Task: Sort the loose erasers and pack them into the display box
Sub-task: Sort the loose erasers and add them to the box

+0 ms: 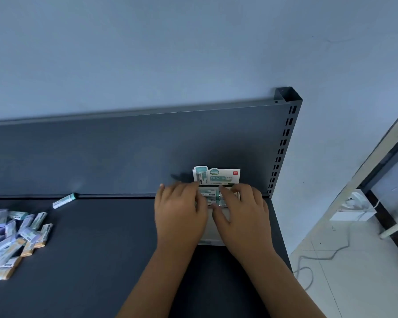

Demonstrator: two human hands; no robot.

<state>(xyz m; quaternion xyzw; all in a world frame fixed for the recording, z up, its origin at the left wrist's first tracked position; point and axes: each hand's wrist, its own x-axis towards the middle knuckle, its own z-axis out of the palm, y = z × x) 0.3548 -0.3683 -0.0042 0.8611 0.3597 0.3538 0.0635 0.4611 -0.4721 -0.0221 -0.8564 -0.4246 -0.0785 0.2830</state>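
Here hands (pixel 179 210) (pixel 241 212) cover the display box (pixel 216 175) at the shelf edge (pixel 277 226).

Light dim, with a cool blue cast. Brightest zone is the floor (pixel 331 260) beyond the right edge of the shelf (pixel 101 237). Soft shadow on the back panel (pixel 124 152) around the display box (pixel 216 176). Left hand (pixel 179 214), right hand (pixel 241 214) and box print motion-blurred. Eraser pile (pixel 14 237) at the left edge soft. Wide-angle bowing along the panel's top line.
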